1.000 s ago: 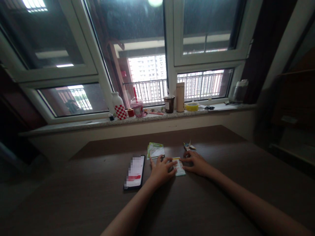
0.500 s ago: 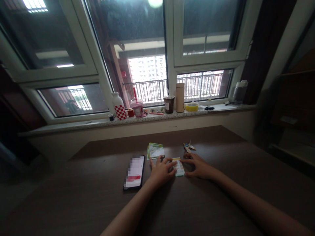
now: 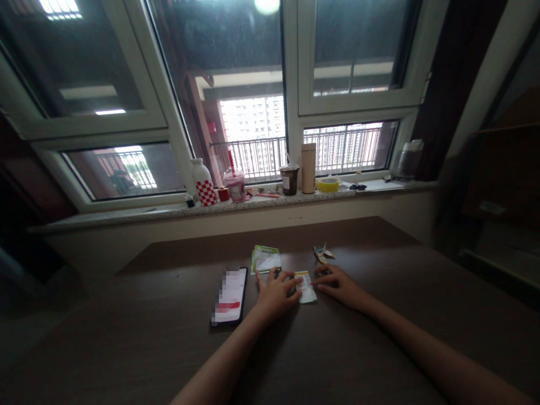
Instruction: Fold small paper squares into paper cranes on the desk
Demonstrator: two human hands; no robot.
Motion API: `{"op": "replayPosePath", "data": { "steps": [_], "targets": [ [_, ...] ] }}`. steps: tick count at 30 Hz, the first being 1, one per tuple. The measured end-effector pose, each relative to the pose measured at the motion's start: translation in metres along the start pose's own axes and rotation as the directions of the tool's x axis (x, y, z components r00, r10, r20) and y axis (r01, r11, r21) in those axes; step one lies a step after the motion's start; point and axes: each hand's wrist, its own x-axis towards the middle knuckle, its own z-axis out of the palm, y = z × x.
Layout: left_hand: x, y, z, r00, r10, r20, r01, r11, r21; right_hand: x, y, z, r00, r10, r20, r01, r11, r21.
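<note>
Head view: left hand (image 3: 276,291) half-open, fingertips on printed paper slip (image 3: 307,290) lying flat between hands; right hand (image 3: 341,288) loosely open, gripped nothing visible; folded paper figure (image 3: 324,254) beyond looked done, slip's folds and remaining work unclear

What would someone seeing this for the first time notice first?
Probably the left hand, which rests on a small printed paper, with the right hand at the paper's right. Left of both, a bright-screened phone lies on the dark table. Behind, a red-checked white bottle stands on the windowsill.
</note>
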Motion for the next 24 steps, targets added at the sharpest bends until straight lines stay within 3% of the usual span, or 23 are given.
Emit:
{"op": "replayPosePath", "data": {
  "steps": [12, 24],
  "targets": [
    [0.001, -0.001, 0.0, 1.0, -0.005, 0.007, 0.005, 1.0, 0.001, 0.002, -0.003, 0.006, 0.999, -0.01, -0.04, 0.007, 0.996, -0.089],
    [0.002, -0.001, 0.001, 1.0, -0.009, 0.002, 0.009, 1.0, -0.002, 0.011, -0.014, 0.017, 0.99, 0.014, -0.143, -0.065, 0.93, -0.362]
  ]
}}
